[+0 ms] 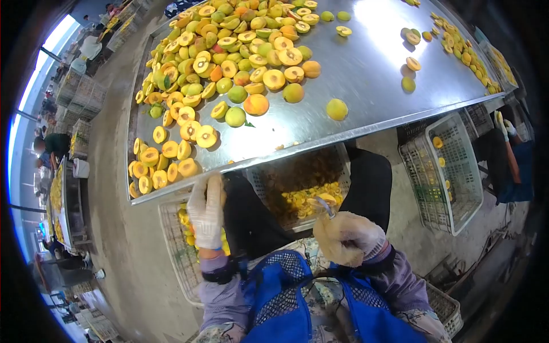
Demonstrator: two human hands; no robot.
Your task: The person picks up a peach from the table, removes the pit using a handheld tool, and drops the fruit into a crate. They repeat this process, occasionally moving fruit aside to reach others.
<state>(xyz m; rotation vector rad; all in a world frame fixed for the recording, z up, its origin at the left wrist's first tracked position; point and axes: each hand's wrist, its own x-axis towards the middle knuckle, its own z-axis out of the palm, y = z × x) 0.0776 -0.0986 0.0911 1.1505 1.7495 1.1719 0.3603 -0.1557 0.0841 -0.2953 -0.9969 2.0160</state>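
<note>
My right hand [351, 237], in a stained pale glove, is closed around a small pitting tool with a curved metal tip [327, 207]. It hovers in front of my lap, close to a crate [346, 166] between my knees that holds dark pits and yellow fruit scraps. My left hand [206, 212], in a white glove, is at the table's front edge, above a crate of yellow fruit pieces [186, 220]. Motion smears its fingers. Just beyond it lie halved peaches [187, 167], several with the stone still in the flesh.
A large pile of halved peaches [229, 54] covers the left of the metal table [366, 74]. More halves [457, 48] lie at its right end. A plastic crate [452, 171] stands at right beside a seated person [503, 160]. Stacked crates [83, 94] and other workers are at far left.
</note>
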